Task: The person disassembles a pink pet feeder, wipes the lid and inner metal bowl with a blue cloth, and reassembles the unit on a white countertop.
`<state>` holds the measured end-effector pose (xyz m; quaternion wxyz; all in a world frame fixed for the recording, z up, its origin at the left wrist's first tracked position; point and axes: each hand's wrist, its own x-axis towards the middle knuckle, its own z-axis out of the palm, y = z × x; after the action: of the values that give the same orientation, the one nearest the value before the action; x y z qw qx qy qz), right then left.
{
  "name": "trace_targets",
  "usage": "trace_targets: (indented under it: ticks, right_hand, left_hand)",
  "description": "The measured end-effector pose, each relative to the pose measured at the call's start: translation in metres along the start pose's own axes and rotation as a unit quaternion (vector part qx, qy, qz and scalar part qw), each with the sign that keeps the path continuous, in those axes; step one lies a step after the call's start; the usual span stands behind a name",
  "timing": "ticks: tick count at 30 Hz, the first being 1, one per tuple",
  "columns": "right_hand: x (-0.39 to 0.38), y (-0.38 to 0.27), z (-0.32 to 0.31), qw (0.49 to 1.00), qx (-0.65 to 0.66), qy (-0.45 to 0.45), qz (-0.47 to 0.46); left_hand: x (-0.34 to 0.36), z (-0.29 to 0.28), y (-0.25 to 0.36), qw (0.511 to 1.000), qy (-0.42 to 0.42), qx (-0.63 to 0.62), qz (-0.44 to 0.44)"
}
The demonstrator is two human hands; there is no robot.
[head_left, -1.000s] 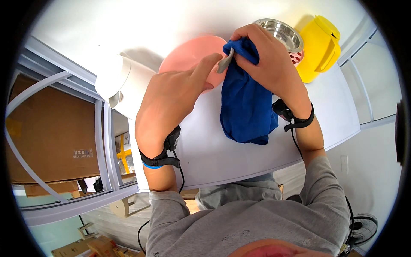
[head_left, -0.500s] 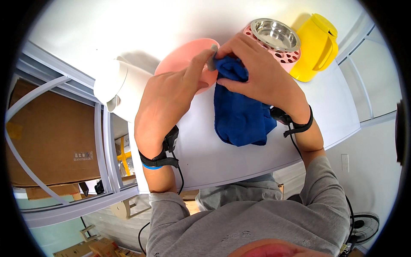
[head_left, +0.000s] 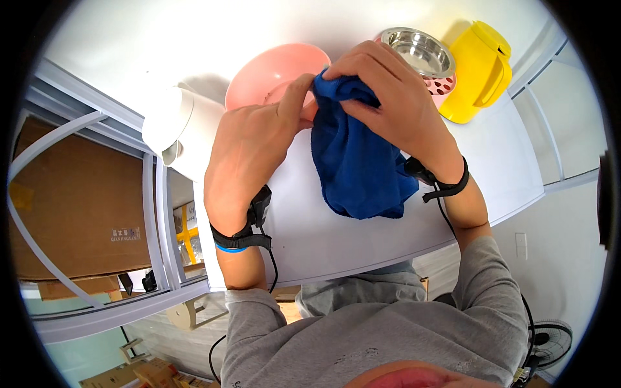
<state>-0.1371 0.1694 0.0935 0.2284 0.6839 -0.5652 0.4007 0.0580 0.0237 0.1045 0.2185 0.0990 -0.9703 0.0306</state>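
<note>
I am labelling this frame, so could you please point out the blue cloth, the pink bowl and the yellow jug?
blue cloth (head_left: 359,171), head view, middle of the hanging fold.
pink bowl (head_left: 268,71), head view, inner wall near the rim.
yellow jug (head_left: 469,74), head view, side of the body.

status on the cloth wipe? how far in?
Mid-job. In hand: both hands grip the blue cloth at its top, right hand bunching it, left hand pinching beside it; whatever they wipe is hidden inside. The pink bowl sits empty behind. Untouched: steel bowl and yellow jug. Nothing shows which items are already wiped.
</note>
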Motion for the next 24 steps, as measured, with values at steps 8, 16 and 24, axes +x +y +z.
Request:
trace_targets:
  ticks: [8,16,24]
  right_hand:
    - [-0.007,-0.012,0.004,0.989,-0.057,-0.106,-0.085]
    - [-0.007,-0.012,-0.001,0.998,-0.017,-0.066,-0.018]
    - [-0.009,-0.028,0.005,0.996,-0.050,-0.069,-0.004]
  left_hand:
    - [-0.001,0.005,-0.005,0.999,0.042,-0.014,0.032]
    - [0.003,0.006,0.002,0.997,0.045,-0.041,0.037]
    - [0.000,0.004,0.002,0.999,0.010,0.008,0.035]
